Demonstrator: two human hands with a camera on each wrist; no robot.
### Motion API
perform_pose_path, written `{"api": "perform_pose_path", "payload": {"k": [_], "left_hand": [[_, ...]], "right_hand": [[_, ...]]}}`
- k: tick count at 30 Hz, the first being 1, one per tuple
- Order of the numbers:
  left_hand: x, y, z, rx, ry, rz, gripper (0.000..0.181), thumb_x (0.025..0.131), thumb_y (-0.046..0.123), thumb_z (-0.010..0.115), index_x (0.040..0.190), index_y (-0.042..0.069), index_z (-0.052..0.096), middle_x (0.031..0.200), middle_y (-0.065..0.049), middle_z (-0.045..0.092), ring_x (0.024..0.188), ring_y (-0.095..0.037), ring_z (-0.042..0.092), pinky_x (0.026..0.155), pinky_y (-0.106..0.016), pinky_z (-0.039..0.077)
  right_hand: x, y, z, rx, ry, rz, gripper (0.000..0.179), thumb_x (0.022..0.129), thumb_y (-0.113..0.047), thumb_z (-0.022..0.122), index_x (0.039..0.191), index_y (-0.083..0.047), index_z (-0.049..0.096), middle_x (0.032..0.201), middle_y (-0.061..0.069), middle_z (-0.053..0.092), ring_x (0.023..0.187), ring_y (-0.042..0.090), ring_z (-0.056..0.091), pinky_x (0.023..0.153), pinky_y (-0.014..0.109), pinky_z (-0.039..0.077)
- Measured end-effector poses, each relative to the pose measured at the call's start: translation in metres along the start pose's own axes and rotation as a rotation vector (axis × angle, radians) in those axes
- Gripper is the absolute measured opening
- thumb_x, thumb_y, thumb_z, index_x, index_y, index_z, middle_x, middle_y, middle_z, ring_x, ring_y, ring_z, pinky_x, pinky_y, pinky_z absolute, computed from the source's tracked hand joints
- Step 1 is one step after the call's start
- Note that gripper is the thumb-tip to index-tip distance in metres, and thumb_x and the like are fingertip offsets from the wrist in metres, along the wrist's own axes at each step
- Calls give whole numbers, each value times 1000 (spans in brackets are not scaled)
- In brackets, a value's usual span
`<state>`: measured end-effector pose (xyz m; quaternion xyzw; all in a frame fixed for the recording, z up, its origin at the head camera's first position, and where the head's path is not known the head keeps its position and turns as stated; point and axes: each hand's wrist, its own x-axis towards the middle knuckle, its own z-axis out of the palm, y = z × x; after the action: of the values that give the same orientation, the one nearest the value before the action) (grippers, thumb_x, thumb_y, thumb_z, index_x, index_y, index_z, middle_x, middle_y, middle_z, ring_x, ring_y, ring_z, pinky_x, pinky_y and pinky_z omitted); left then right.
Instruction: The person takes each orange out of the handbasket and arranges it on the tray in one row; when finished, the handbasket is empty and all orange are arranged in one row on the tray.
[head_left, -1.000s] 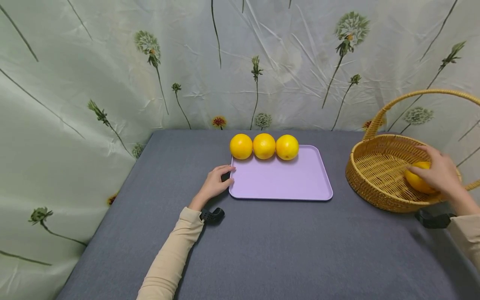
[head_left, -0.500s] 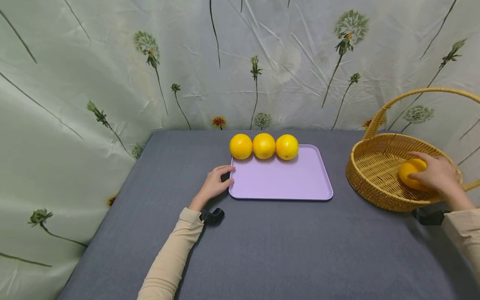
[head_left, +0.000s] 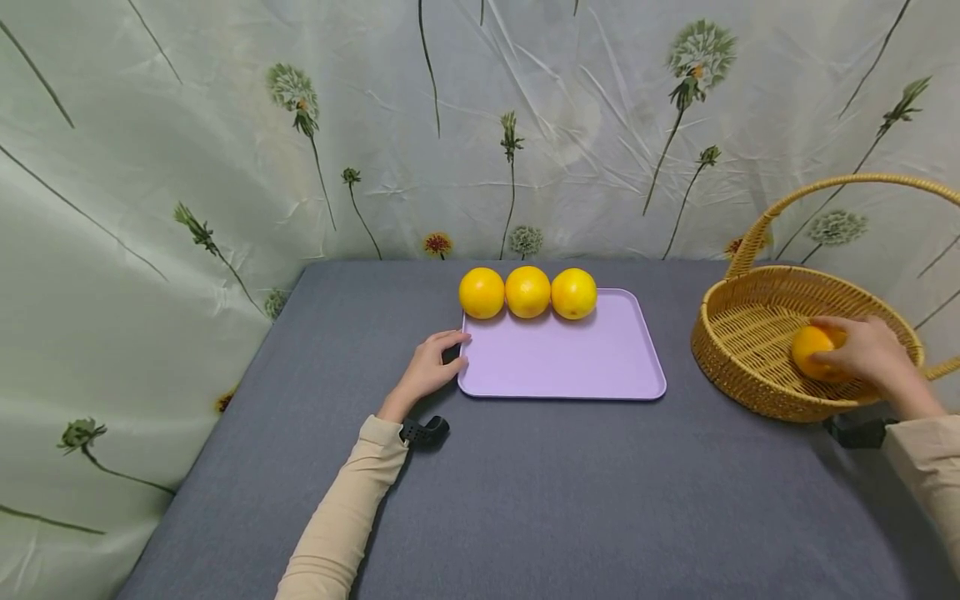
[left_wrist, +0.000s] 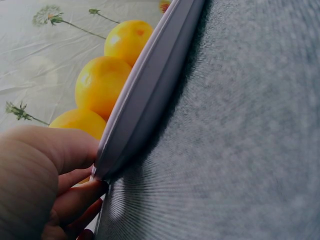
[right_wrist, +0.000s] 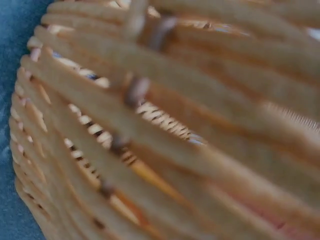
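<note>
At the right in the head view, my right hand reaches over the rim of a woven basket and grips an orange inside it. Fingers and thumb lie on either side of the fruit, hiding part of it. My left hand holds the left edge of a lilac tray. In the left wrist view, its thumb sits at the rim of the tray, with the fingers beside the corner. Three oranges, among them a middle one, stand in a row along the tray's back left.
The basket's tall arched handle rises above its bowl. Wicker wall fills most of the right wrist view. A grey cloth covers the table, and a floral curtain hangs behind.
Inside the basket, my right hand has moved slightly left with the orange. My left hand, the tray and its three oranges have stayed in place.
</note>
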<state>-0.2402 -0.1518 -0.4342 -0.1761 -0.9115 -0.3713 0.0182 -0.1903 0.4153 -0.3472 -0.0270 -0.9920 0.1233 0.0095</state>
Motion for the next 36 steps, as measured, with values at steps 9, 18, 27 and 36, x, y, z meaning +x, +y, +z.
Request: {"api": "perform_pose_path", "payload": {"k": [9, 18, 27, 36], "left_hand": [[-1, 1, 0, 3, 1, 7, 43, 85, 16, 60, 127, 7, 58, 138, -18, 52, 131, -35, 44, 110, -52, 34], [0, 0, 0, 7, 7, 6, 42, 85, 16, 61, 127, 7, 59, 137, -18, 52, 131, -35, 45, 109, -52, 34], [0, 0, 0, 3, 3, 0, 43, 86, 16, 61, 127, 7, 58, 138, -17, 52, 131, -35, 44, 110, -52, 34], [-2, 0, -1, 4, 7, 17, 42, 85, 16, 61, 126, 6, 59, 136, -18, 53, 131, -34, 45, 109, -51, 35]], "right_hand": [[1, -3, 4, 6, 118, -93, 53, 74, -12, 67, 118, 12, 49, 107, 46, 45, 100, 57, 35, 80, 62, 27], [-2, -20, 1, 84, 180, -158, 52, 74, -9, 68, 120, 11, 51, 110, 43, 43, 103, 54, 34, 79, 62, 27], [-3, -37, -2, 180, 233, -205, 53, 78, -10, 66, 125, 9, 52, 119, 40, 40, 111, 54, 31, 82, 64, 24], [-5, -51, -1, 208, 282, -208, 53, 75, -9, 68, 123, 7, 53, 121, 38, 41, 113, 54, 32, 83, 63, 24]]}}
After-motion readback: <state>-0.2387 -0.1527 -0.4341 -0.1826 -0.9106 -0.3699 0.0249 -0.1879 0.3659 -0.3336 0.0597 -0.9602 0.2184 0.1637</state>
